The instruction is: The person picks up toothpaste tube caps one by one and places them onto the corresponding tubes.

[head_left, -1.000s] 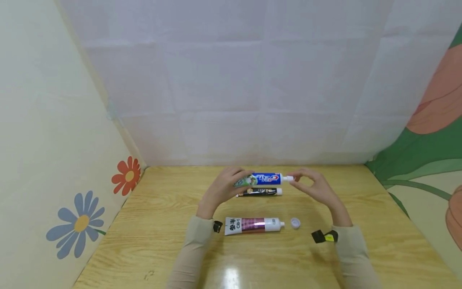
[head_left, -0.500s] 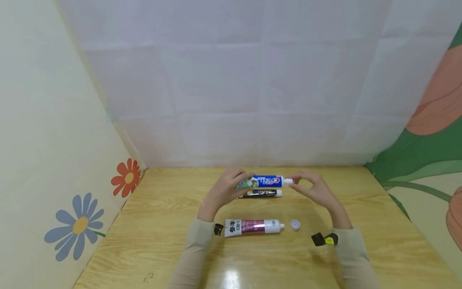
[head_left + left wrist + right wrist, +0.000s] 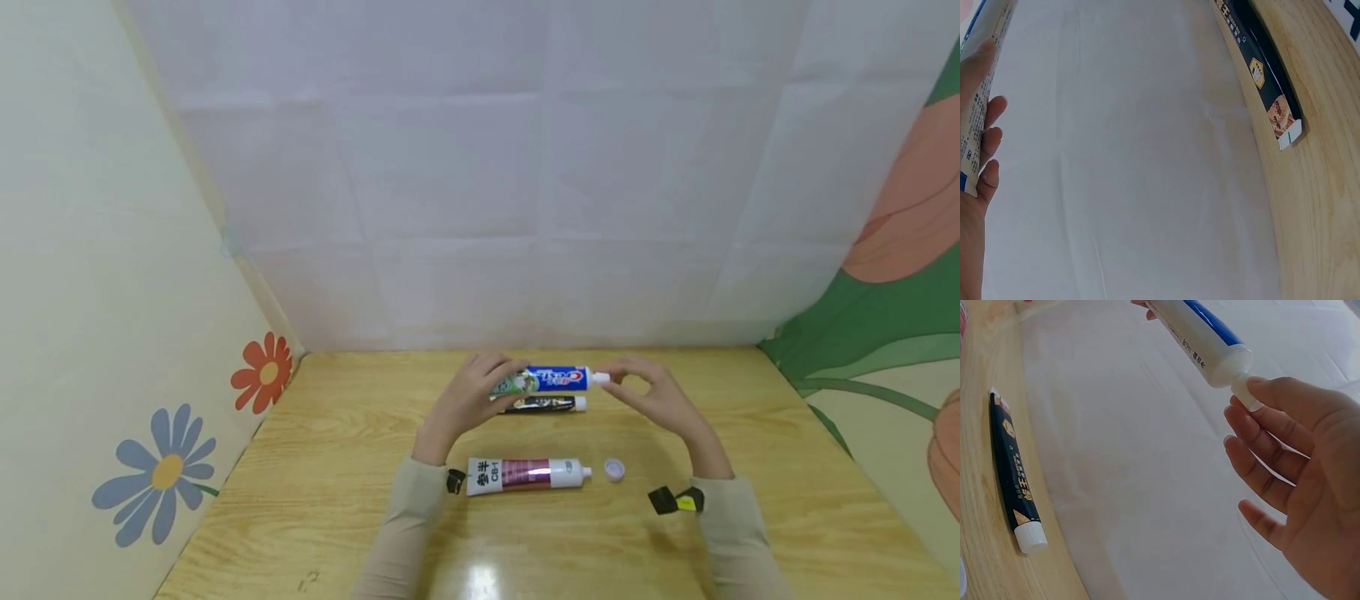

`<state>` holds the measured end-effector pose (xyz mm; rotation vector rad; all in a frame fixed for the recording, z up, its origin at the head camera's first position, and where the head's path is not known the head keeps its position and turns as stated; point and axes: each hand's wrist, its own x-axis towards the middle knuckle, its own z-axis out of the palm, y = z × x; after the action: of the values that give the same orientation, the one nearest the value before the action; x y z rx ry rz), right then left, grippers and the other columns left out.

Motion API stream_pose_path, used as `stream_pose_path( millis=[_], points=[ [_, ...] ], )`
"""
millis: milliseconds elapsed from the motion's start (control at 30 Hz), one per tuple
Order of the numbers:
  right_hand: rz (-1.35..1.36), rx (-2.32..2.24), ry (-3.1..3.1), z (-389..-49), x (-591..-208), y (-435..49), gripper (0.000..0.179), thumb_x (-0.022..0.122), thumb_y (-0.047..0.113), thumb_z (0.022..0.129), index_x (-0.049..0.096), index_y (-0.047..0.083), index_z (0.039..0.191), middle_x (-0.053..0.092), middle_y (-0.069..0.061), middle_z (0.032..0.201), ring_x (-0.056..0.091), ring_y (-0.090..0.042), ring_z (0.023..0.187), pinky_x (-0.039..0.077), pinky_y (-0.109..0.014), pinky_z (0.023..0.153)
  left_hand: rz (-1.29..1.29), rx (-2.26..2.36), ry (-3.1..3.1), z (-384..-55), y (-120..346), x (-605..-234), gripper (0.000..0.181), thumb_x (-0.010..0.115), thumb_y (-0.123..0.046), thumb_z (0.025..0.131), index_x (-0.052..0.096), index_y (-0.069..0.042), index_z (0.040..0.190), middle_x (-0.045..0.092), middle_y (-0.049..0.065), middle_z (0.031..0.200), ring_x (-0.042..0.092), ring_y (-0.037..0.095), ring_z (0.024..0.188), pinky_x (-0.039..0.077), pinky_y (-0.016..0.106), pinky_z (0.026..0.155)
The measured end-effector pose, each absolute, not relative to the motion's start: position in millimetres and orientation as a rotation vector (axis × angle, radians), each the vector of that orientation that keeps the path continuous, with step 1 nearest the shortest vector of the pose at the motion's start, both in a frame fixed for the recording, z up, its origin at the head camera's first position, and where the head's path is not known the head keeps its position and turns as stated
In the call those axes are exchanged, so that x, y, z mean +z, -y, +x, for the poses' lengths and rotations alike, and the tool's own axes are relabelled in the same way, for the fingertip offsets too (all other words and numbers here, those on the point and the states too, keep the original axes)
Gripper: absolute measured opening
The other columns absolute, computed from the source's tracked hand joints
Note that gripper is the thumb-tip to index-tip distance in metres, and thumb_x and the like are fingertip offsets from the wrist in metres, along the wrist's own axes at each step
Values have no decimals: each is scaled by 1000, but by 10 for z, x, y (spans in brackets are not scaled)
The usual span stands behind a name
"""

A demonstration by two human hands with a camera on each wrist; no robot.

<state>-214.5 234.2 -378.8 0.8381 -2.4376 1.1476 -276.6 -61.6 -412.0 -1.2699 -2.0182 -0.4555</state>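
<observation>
A blue, green and white toothpaste tube (image 3: 558, 378) is held level above the far part of the table. My left hand (image 3: 468, 398) grips its tail end, fingers curled round it, as the left wrist view also shows. With thumb and index finger, my right hand (image 3: 660, 398) pinches the small white cap (image 3: 1245, 394) at the tube's other end. A black toothpaste tube with a white cap (image 3: 1015, 469) lies on the table just below the held one. Closer to me lies a white and purple toothpaste tube (image 3: 528, 475), its nozzle bare, with a round white cap (image 3: 614, 470) beside it.
The wooden table (image 3: 315, 500) ends at a white cloth backdrop (image 3: 450, 167). A wall with painted flowers (image 3: 167, 472) stands on the left, and a painted green and pink panel (image 3: 900, 317) on the right.
The held tube and both hands stay nearly in place; the whole view shifts slightly downward. The right thumb and finger keep their pinch on the cap.
</observation>
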Motion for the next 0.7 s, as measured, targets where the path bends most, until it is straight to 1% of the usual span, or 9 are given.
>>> stream_pose_path(
  millis=[200,500,600,700],
  points=[
    [836,1146,2445,-2131,-3781,-2337,20,64,2,85,66,3,105,65,-3,88,56,-12,82,45,-27,78,-1257,-431,2019,-2748,615,-4123,51,76,-29,74,59,-11,119,63,0,105,56,13,96,46,27,87],
    [862,1163,2413,-2131,-3784,-2336,17,63,0,84,67,2,100,66,-5,91,57,-9,83,46,-27,79,-1252,-416,2013,-2733,616,-4118,52,77,-29,74,59,-11,119,62,0,106,56,13,97,46,28,88],
    [850,1159,2427,-2129,-3784,-2336,15,63,1,85,67,3,99,66,-5,91,57,-8,84,46,-29,80,-1254,-414,2008,-2727,613,-4112,54,78,-27,72,59,-12,120,62,0,106,56,13,96,46,28,87],
    [842,1155,2444,-2131,-3788,-2338,11,62,2,86,67,3,96,66,-5,91,58,-9,85,46,-34,81,-1255,-406,2012,-2721,611,-4108,54,78,-28,73,58,-13,120,62,-1,106,56,13,96,46,28,87]
  ],
)
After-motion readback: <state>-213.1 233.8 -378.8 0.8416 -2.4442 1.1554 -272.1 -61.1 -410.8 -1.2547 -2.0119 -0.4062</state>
